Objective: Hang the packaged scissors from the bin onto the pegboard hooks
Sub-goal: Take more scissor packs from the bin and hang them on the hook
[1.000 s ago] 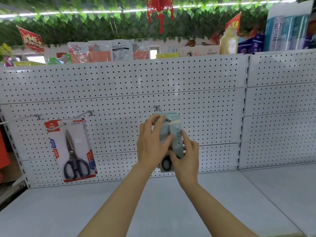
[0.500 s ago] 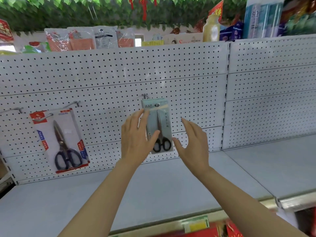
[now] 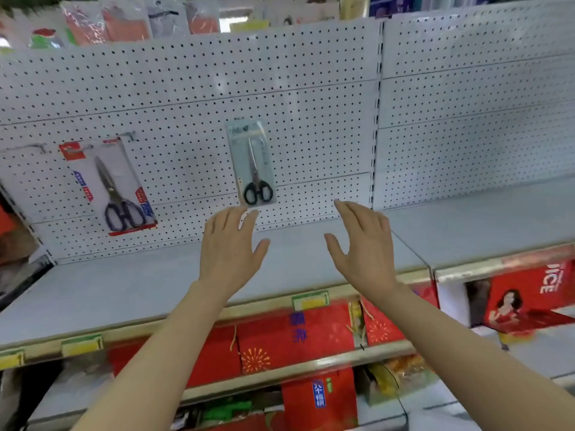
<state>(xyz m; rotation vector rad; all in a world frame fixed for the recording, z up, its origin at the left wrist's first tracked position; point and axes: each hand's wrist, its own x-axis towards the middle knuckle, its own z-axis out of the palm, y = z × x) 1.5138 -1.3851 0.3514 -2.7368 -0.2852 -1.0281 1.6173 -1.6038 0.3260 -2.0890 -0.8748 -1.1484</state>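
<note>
A pale green pack of black-handled scissors (image 3: 252, 163) hangs on a hook in the middle of the white pegboard (image 3: 311, 119). A larger red-edged pack of scissors (image 3: 109, 185) hangs tilted on a hook at the left. My left hand (image 3: 228, 250) is below the green pack, fingers spread, holding nothing. My right hand (image 3: 361, 247) is lower right of that pack, also spread and empty. Neither hand touches a pack. The bin is out of view.
A grey shelf (image 3: 140, 284) runs under the pegboard, with yellow price tags (image 3: 311, 301) on its front edge. Red gift boxes (image 3: 295, 337) fill the shelves below. An empty hook (image 3: 31, 147) sticks out at the far left. Packaged goods (image 3: 124, 23) line the top.
Both hands let go of the green scissors pack and drew back and down from the pegboard. The pack stays on its hook. The view tilted downward, showing the lower shelves.
</note>
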